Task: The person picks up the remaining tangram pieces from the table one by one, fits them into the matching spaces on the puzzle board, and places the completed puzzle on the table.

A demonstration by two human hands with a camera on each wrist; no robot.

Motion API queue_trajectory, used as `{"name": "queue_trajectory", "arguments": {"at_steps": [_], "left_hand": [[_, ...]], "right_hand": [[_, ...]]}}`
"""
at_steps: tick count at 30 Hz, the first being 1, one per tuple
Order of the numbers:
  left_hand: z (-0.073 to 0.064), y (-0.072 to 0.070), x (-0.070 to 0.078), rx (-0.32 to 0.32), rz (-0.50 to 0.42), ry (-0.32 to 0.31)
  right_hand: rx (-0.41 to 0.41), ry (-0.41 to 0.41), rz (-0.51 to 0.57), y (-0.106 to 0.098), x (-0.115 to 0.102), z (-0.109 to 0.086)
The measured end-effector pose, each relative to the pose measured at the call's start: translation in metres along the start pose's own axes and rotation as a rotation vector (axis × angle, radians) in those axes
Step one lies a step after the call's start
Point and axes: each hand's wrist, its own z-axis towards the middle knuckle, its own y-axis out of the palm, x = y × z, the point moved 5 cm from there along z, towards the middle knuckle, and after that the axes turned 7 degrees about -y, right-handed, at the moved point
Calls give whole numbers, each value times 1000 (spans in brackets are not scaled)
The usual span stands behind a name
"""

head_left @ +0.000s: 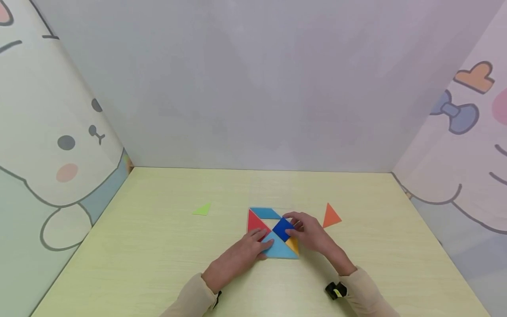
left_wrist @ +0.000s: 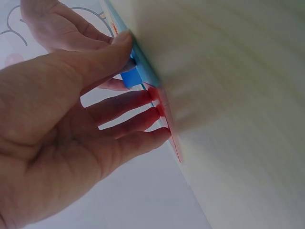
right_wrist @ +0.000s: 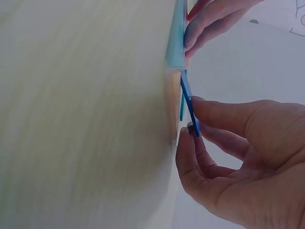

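Note:
Several flat tangram pieces lie together in mid-table. My right hand (head_left: pixel 310 231) pinches the dark blue square (head_left: pixel 282 229) between thumb and fingers. In the right wrist view the square (right_wrist: pixel 189 102) is tilted, its gripped end raised off the pieces. Spread over the red triangle (head_left: pixel 255 221) and the light blue triangle (head_left: pixel 281 250), my left hand (head_left: pixel 243 253) presses with its fingertips, as the left wrist view shows. A yellow triangle (head_left: pixel 293 243) sits partly under the square. The blue parallelogram (head_left: pixel 264 213) lies along the far side of the group.
A green triangle (head_left: pixel 203 210) lies apart on the left of the table (head_left: pixel 158 246). On the right, beyond my right hand, is an orange triangle (head_left: pixel 331 215). A grey wall (head_left: pixel 253 88) stands at the back, and cartoon-printed panels (head_left: pixel 51 110) flank both sides.

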Motion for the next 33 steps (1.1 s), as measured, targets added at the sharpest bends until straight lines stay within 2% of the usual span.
{"name": "queue_trajectory", "arguments": {"at_steps": [15, 28, 33], "left_hand": [[1, -2, 1, -16, -19, -8], [1, -2, 1, 16, 14, 22], [1, -1, 0, -11, -4, 1]], "right_hand": [[-82, -21, -26, -2, 2, 0], [-92, -38, -50, -3, -2, -1], [-89, -41, -51, -2, 0, -2]]}}
